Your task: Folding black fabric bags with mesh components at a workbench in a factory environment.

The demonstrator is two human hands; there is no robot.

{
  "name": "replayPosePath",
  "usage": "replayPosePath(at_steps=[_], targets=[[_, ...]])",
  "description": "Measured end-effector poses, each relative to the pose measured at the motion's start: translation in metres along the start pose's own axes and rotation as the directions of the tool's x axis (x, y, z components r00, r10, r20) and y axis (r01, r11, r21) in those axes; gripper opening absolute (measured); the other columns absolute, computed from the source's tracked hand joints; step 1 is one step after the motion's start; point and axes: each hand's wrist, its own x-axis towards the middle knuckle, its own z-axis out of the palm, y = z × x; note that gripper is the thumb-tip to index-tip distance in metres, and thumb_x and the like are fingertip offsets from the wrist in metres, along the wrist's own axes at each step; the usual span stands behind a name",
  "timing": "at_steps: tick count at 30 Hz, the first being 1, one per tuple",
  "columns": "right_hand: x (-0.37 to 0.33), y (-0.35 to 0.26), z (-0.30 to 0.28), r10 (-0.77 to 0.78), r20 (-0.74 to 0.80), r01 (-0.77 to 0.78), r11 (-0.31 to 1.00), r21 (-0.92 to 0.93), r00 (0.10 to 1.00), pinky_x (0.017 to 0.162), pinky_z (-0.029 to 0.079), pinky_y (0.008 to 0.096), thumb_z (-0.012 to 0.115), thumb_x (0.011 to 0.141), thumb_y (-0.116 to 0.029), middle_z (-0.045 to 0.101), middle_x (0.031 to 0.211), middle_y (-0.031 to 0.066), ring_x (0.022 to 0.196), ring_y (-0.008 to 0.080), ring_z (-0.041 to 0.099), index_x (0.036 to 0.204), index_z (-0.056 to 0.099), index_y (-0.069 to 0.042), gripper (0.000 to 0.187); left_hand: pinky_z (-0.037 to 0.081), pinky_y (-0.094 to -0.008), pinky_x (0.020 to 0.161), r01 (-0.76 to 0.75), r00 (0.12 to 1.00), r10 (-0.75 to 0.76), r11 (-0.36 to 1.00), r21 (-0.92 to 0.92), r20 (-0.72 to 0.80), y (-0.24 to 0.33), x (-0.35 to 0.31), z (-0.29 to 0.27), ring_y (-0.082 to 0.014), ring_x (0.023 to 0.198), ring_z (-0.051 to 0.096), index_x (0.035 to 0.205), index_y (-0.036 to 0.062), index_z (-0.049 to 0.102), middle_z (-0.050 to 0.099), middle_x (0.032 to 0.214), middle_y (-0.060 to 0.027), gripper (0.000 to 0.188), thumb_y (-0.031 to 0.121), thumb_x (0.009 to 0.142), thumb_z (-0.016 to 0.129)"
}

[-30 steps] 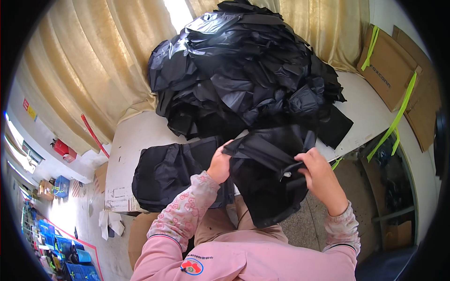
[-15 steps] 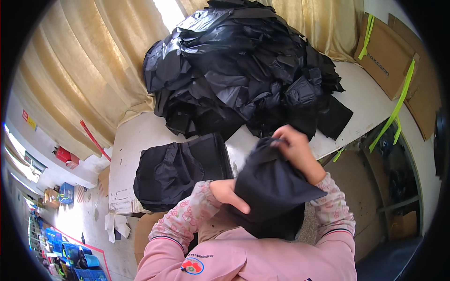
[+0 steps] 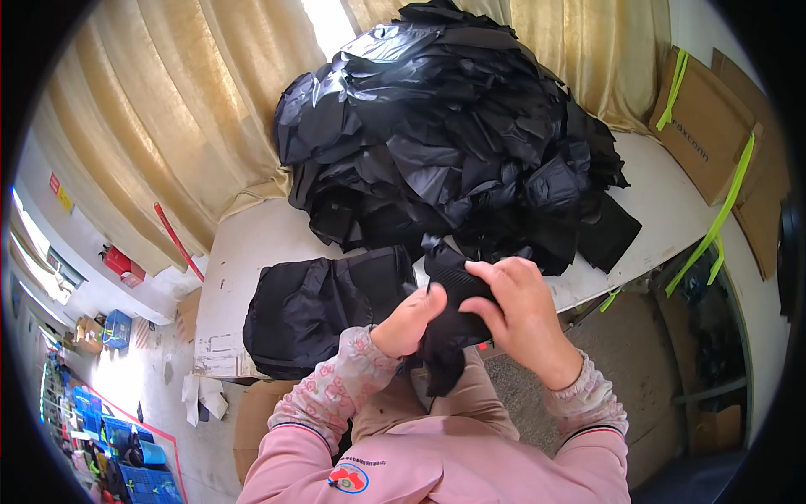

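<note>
Black cloth [image 3: 451, 323] held above the lap [image 3: 474, 405].
The right hand [image 3: 522, 317] pinches it in a narrow grip; the left hand [image 3: 405, 326] is at its edge, fingers hidden, so I cannot tell that grip. A black stack [image 3: 323, 309] lies left on the surface [image 3: 239, 252]; beyond, a black heap [image 3: 453, 126] crowds it, before curtains [image 3: 185, 109]; cardboard [image 3: 701, 126] stands at right.

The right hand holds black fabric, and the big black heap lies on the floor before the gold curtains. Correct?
Not the floor: the head view shows the big black heap on the white table before the gold curtains. The right hand does hold black fabric.
</note>
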Motion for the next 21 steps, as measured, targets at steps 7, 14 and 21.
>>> replayPosePath(at_steps=[7,14,21], targets=[[-0.006,0.014,-0.010,0.130,0.219,-0.181,0.955,0.235,0.967,0.063,0.044,0.0318,0.073,0.076,-0.006,0.054,0.082,0.0102,0.071,0.0259,0.055,0.100,0.063,-0.002,0.026,0.050,-0.0257,0.085,-0.164,0.980,0.149,0.981,-0.105,-0.133,0.006,-0.003,-0.030,-0.0095,0.094,0.062,0.106,0.0048,0.063,0.065,0.101,-0.0008,0.012,0.007,0.095,0.058],[-0.004,0.029,-0.037,0.160,0.176,-0.187,0.971,0.148,0.971,0.059,0.045,0.0342,0.070,0.079,-0.006,0.056,0.083,0.0118,0.069,0.0317,0.058,0.092,0.061,-0.003,0.016,0.045,-0.0292,0.095,-0.269,0.950,0.241,0.954,-0.129,-0.198,0.038,-0.014,-0.043,-0.0141,0.108,0.058,0.120,0.0069,0.055,0.062,0.115,-0.0025,0.025,0.015,0.097,0.056],[0.000,0.019,-0.039,0.029,0.351,-0.086,0.985,0.149,0.936,0.057,0.047,0.0333,0.075,0.078,-0.025,0.067,0.079,0.0089,0.066,0.0289,0.062,0.094,0.067,-0.007,0.026,0.041,-0.0246,0.094,-0.200,0.968,0.061,0.776,0.598,0.245,0.067,-0.015,-0.040,-0.0110,0.110,0.054,0.130,0.0019,0.055,0.059,0.126,-0.0055,0.040,0.010,0.091,0.063]])
